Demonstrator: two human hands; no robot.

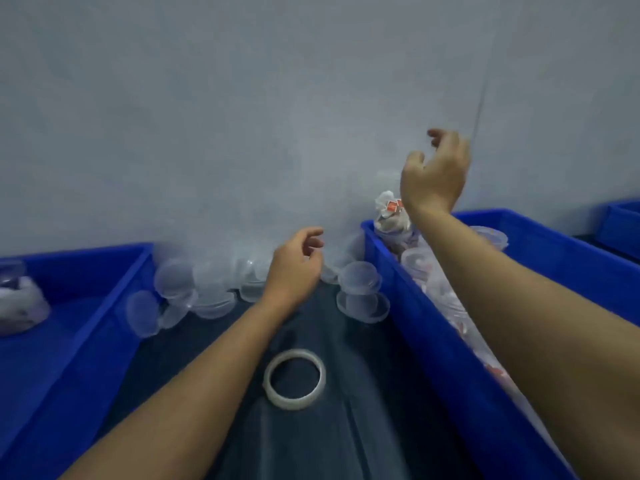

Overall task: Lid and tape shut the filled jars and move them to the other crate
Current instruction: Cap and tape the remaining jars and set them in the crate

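Several clear filled plastic jars [426, 268] crowd the right blue plastic crate [433, 341]; one sits in the left blue crate [86, 306]. One tape roll [294, 379] lies on the dark worktop [363, 393] near loose clear lids [207, 289]. Left hand [294, 265] and right hand [434, 171] hover, each grip loose and empty.

Tape roll [294, 379] between crates (lids [207, 289] behind).

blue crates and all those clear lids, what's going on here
A person is sealing filled jars at a dark table. Right now both hands hold nothing: the left hand hovers over the pile of clear lids by the wall, and the right hand is raised above the right blue crate, which holds filled jars. The tape roll lies untouched between the crates. The left blue crate holds at least one jar.
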